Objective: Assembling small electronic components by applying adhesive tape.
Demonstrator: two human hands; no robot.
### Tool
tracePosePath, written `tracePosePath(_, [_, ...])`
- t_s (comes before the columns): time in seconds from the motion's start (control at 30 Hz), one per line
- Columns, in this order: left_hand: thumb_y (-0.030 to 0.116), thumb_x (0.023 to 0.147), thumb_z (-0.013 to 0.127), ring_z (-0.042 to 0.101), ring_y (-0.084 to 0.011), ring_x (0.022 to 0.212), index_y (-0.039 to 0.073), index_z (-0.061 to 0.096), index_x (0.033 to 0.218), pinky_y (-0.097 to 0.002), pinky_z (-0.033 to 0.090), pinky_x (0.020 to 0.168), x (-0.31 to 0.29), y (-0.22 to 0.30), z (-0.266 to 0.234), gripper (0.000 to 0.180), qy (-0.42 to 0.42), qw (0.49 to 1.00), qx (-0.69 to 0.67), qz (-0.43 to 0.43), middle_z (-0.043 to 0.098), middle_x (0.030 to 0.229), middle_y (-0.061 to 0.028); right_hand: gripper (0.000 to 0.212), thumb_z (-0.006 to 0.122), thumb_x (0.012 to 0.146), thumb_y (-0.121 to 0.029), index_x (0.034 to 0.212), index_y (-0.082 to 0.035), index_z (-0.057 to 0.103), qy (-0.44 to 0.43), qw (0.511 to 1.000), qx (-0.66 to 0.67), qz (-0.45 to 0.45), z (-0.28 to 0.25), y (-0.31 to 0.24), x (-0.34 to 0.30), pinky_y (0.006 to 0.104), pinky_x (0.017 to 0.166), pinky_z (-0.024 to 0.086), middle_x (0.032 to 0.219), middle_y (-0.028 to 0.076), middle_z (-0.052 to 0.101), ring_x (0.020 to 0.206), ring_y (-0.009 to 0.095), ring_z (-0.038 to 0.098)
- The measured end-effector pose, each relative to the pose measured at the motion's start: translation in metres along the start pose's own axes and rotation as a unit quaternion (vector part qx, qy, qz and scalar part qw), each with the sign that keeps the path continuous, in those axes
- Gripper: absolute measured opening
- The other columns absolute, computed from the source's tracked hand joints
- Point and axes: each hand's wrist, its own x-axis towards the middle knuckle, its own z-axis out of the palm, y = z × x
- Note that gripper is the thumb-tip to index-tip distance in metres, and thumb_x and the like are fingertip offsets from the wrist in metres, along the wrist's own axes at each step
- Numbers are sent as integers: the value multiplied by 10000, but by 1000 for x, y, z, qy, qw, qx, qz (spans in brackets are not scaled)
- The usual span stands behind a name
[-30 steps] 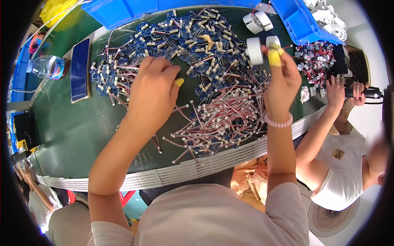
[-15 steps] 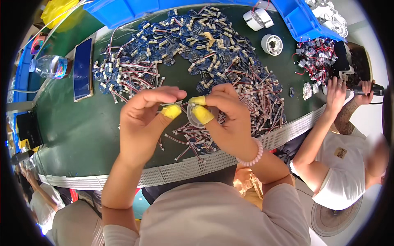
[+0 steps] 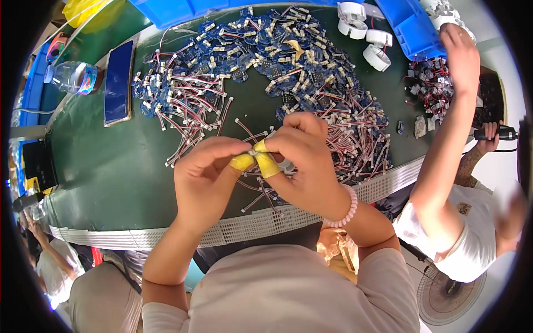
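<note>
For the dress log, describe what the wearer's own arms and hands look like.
Left hand: yellow wrap on the thumb, wrist bare. Right hand: yellow wraps on thumb and forefinger, knobbly pale pink band at the wrist. No gloves. Sleeves are short, pale and plain, ending above the elbows.

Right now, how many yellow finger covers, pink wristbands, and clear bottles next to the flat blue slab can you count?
Yellow finger covers: 3 (1 on the left hand, 2 on the right hand)
Pink wristbands: 1
Clear bottles next to the flat blue slab: 1
Total: 5
</note>
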Motion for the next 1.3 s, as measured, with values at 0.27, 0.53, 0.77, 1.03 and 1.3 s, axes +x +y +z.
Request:
tracePosePath(0.27, [-119, 757, 623, 572, -94, 659, 29, 686, 927, -192, 443, 529, -12, -4, 6, 233, 68, 945, 284, 147, 625, 850, -78, 273, 637, 623, -32, 883, -29, 553, 13, 998, 38, 42, 12, -22, -17, 414, 775, 317, 789, 78, 553, 869, 276, 492])
tracePosePath(0.53, [-130, 750, 631, 600, -120, 733, 11, 678, 928, -213, 488, 595, 2, 14, -17, 232, 26, 972, 200, 120, 630, 870, -92, 252, 604, 629, 16, 878, -23, 594, -94, 982, 165, -17, 1, 7, 17, 384, 750, 354, 750, 90, 570, 885, 286, 510])
tracePosePath(0.77, [-89, 842, 563, 630, -169, 886, -74, 570, 1020, -252, 488, 806, -6, 16, -35, 178, 96, 989, 114, -3, 640, 943, -129, 61, 667, 664, -115, 722, -99, 680, -121, 963, -239, -29, 25, 24, 49, 351, 727, 330, 695, 2, 579, 798, 196, 482])
tracePosePath(1.03, [-119, 837, 529, 620, -186, 920, -74, 563, 1024, -274, 483, 836, -14, 8, -42, 195, 111, 989, 96, 6, 636, 952, -137, 70, 590, 673, -111, 608, -91, 607, -175, 941, -279, -80, 38, 9, 57, 338, 745, 335, 676, 6, 553, 795, 174, 483])
tracePosePath(1.3, [-131, 830, 531, 621, -198, 934, -69, 558, 1029, -282, 489, 837, -14, 14, -33, 211, 86, 995, 40, 15, 633, 972, -140, 141, 597, 718, 6, 830, -19, 515, -111, 991, 70, 22, 18, 28, 59, 312, 606, 428, 736, 63, 560, 647, 185, 535])
